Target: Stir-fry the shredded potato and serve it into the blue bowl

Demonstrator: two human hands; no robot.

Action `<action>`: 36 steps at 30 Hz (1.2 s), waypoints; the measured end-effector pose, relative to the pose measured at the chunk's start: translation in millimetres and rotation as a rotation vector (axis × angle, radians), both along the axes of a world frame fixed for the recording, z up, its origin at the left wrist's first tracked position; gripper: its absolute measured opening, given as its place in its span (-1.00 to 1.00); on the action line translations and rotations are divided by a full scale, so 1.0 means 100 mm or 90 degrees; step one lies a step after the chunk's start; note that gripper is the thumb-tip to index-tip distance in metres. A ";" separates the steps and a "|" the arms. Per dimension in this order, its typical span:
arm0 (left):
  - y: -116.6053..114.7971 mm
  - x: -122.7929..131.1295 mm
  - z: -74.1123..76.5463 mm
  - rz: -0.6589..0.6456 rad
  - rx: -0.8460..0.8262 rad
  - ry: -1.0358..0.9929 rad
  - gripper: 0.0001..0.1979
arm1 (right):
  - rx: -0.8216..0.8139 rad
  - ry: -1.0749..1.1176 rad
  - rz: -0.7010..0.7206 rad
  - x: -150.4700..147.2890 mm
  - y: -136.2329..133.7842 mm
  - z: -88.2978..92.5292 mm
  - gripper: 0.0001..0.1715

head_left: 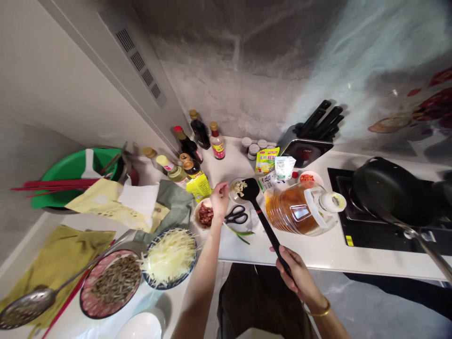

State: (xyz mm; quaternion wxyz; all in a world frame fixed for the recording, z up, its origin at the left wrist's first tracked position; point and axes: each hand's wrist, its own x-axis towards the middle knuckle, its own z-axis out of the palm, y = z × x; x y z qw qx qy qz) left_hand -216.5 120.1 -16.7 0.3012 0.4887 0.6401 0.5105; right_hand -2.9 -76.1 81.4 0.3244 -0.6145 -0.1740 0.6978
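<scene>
My right hand [294,273] is closed round the handle of a black spatula [263,219], whose blade points away from me and reaches over a small bowl of chopped garlic [239,187]. My left hand [219,198] hovers by that bowl's left rim with its fingers curled and pinched; what they hold, if anything, is too small to make out. Just below this hand sit a small bowl of chopped red meat [205,214] and black scissors [236,215].
A large oil jug [300,209] lies beside the spatula. A black wok [388,188] sits on the stove at right. Sauce bottles [197,134], a knife block [310,136], plates of shredded potato [169,256] and dark strips [113,282], a metal ladle [31,301] and a green basin [70,172] crowd the white counter [318,249].
</scene>
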 end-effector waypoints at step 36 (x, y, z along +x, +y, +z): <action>-2.08 2.00 1.94 -0.118 0.029 -0.263 -0.80 | 0.147 -0.653 -0.083 4.04 -0.82 1.00 -0.56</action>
